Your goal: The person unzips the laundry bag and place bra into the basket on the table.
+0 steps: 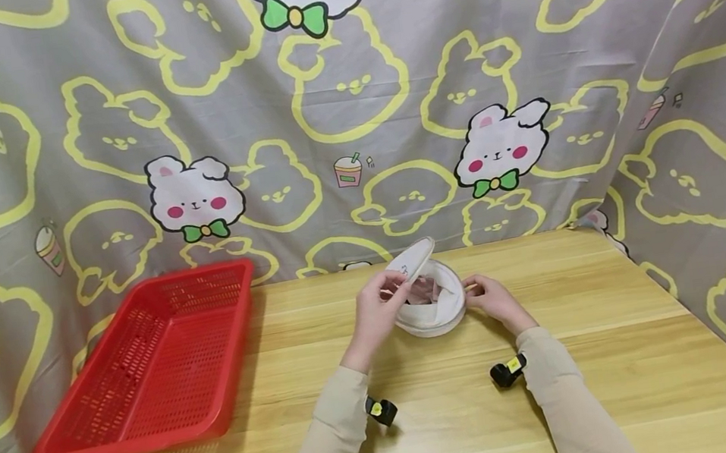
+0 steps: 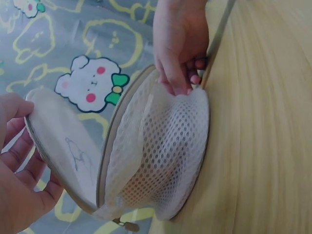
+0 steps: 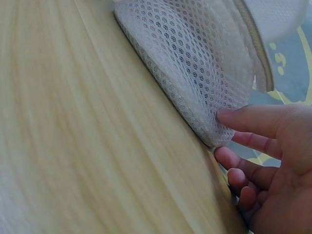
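Observation:
A round white mesh laundry bag (image 1: pixel 434 324) with a zipped rim stands on the table, its lid (image 1: pixel 414 256) tilted up. My left hand (image 1: pixel 379 310) holds the lid by its edge; in the left wrist view the fingers (image 2: pixel 17 106) lie along the lid's rim. On the other side, my right hand (image 1: pixel 493 303) pinches the bag's mesh wall low down, with the thumb (image 3: pixel 243 119) on the mesh in the right wrist view. Inside the bag lies a dusky pink cloth item (image 1: pixel 421 291); its kind is unclear. A zip pull (image 2: pixel 127 225) hangs near the lid's hinge side.
A red plastic basket (image 1: pixel 220 398) with slotted walls stands at the left of the wooden table (image 1: pixel 630 375). A grey patterned curtain (image 1: pixel 394 146) hangs behind the table and along its sides. Both wrists wear small black cameras (image 1: pixel 508 373).

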Demonstrator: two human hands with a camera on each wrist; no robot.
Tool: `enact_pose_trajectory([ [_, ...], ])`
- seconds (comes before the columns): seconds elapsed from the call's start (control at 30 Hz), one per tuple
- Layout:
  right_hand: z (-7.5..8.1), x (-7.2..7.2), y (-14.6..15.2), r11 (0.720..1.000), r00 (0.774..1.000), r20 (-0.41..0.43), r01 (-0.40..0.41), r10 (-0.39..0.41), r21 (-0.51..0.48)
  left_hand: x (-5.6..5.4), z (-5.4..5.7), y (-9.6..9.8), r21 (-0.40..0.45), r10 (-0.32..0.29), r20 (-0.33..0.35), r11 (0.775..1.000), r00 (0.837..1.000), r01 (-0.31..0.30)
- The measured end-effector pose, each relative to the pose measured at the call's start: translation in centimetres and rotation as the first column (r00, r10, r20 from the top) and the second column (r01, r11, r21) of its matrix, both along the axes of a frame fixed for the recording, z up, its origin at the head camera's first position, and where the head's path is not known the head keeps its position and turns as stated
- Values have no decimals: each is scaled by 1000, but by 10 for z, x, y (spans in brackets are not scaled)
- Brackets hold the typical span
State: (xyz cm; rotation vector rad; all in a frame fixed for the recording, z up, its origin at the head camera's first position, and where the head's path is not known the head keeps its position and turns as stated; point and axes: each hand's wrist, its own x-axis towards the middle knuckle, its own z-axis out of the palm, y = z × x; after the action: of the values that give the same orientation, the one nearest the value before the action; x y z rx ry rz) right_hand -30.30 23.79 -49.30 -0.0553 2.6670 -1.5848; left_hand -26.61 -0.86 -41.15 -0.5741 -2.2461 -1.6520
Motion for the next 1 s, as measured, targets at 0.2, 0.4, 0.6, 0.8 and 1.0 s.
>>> enact_pose_trajectory([
  [0.2, 0, 1, 1, 1000, 1000, 8, 3, -3, -4, 2, 7, -5, 47, 28, -7, 998, 1000, -28],
  [0.4, 0, 1, 0, 1000, 1000, 12, 8, -8, 0, -17, -11, -15, 92, 43, -14, 995, 999, -42],
  [0.6, -1, -1, -1, 1000, 1000, 22, 9, -9, 5, -22, -11, -23, 154, 39, 36, 987, 999, -44],
  [0.8, -2, -2, 0, 1000, 1000, 24, 4, -4, 11, -28, -13, -32, 235, 47, 93, 970, 995, -68],
  [1.0, -2, -2, 0, 1000, 1000, 19, 18, -18, 7, -33, -13, -45, 281, 37, 155, 956, 987, -80],
])
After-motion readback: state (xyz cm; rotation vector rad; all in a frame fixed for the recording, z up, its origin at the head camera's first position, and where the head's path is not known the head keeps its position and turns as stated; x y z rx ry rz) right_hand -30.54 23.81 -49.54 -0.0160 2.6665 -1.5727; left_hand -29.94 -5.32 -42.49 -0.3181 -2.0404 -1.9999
